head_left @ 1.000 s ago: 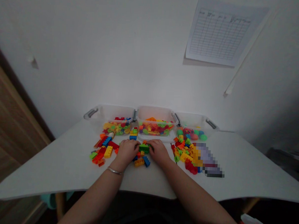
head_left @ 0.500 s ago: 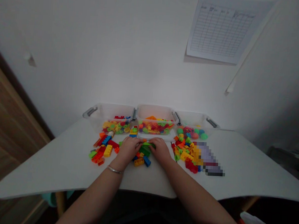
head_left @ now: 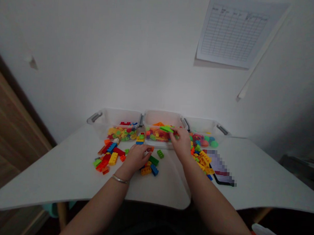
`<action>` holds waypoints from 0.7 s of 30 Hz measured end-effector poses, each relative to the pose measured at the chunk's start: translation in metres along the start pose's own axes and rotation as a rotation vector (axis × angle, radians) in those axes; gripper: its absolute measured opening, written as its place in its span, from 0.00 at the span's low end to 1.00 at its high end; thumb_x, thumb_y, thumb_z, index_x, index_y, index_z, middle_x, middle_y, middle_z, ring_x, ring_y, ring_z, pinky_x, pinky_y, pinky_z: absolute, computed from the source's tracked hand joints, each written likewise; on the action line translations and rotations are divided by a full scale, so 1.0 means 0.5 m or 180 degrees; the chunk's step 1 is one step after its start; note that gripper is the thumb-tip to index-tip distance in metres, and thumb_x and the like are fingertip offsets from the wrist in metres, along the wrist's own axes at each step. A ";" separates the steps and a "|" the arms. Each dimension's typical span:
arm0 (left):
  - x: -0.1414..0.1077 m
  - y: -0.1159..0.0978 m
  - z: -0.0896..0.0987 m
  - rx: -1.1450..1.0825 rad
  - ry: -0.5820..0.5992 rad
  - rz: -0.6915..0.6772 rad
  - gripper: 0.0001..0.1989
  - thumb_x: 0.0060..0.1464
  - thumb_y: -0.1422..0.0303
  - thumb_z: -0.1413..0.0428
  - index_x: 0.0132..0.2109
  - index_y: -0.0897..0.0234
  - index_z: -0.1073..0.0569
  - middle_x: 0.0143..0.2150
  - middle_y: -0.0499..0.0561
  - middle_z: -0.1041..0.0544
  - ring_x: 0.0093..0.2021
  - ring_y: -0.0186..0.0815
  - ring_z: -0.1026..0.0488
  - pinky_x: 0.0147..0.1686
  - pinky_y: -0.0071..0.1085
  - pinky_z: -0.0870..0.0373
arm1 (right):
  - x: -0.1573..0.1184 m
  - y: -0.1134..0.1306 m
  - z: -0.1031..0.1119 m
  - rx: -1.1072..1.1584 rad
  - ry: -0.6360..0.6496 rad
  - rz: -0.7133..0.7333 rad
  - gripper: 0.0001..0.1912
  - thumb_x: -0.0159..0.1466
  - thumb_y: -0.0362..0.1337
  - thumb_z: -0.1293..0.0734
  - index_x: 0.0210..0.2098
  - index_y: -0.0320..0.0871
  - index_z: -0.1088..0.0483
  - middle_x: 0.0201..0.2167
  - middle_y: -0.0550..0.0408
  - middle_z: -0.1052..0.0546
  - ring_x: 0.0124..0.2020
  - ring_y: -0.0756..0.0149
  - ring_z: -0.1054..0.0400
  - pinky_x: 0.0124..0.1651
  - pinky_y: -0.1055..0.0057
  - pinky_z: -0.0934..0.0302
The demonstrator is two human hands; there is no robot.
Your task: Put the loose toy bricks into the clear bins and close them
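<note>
Pinching a light green piece (head_left: 167, 128) between thumb and fingertips, the right hand (head_left: 181, 142) holds it up against the view of the middle bin (head_left: 165, 117); whether it is over the rim or just in front of it is hard to judge. The covered end of the piece is lost behind the fingers. The left hand (head_left: 136, 159) rests low, its fingers curled beside a small orange piece (head_left: 152, 149); I cannot tell whether they grip it or merely touch it. That hand also covers part of a little cluster, leaving a dark green brick (head_left: 153, 161), a blue brick (head_left: 154, 170) and an orange-yellow brick (head_left: 146, 171) in sight. A small green brick (head_left: 160, 153) lies between the hands, apart from both. The right wrist and forearm hide part of the right-hand pile (head_left: 204, 161). Beside it, a dark-edged flat device (head_left: 223, 183) is masked by coarse squares. On the wall, the printed sheet (head_left: 229, 35) is cut off at the top, its writing too blurred to read.
</note>
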State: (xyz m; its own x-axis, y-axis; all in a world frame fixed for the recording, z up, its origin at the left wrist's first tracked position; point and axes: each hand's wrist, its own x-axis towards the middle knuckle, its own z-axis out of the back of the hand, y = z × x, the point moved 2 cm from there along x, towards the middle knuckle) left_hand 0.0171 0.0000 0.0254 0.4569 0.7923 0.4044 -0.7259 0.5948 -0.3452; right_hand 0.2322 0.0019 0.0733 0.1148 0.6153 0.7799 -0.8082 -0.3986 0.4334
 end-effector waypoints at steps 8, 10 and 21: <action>-0.007 -0.018 0.004 0.0168 0.0354 -0.0519 0.11 0.59 0.66 0.47 0.45 0.58 0.21 0.46 0.53 0.21 0.47 0.42 0.27 0.51 0.41 0.35 | 0.103 -0.038 -0.023 -0.0255 0.0654 -0.0641 0.11 0.63 0.38 0.34 0.42 0.44 0.23 0.37 0.51 0.20 0.39 0.62 0.28 0.47 0.64 0.36; -0.006 -0.013 -0.002 0.0204 0.0352 -0.0536 0.11 0.59 0.68 0.47 0.44 0.58 0.21 0.44 0.53 0.21 0.46 0.42 0.27 0.50 0.41 0.34 | 0.102 -0.040 -0.033 -0.0219 0.0767 -0.0643 0.11 0.63 0.38 0.34 0.42 0.45 0.22 0.37 0.52 0.19 0.38 0.63 0.27 0.47 0.65 0.36; -0.005 0.000 -0.013 0.0178 0.0280 -0.0250 0.11 0.58 0.71 0.47 0.42 0.60 0.21 0.43 0.54 0.20 0.47 0.42 0.26 0.52 0.41 0.34 | 0.039 -0.016 0.005 0.0049 0.0356 0.0283 0.16 0.65 0.36 0.40 0.48 0.42 0.26 0.47 0.48 0.22 0.51 0.58 0.31 0.58 0.59 0.41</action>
State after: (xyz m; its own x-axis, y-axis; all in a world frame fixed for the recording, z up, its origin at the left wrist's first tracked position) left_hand 0.0193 -0.0010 0.0191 0.5549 0.7539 0.3517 -0.7125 0.6489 -0.2668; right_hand 0.2424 0.0151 0.0860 -0.0226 0.6487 0.7607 -0.8034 -0.4647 0.3724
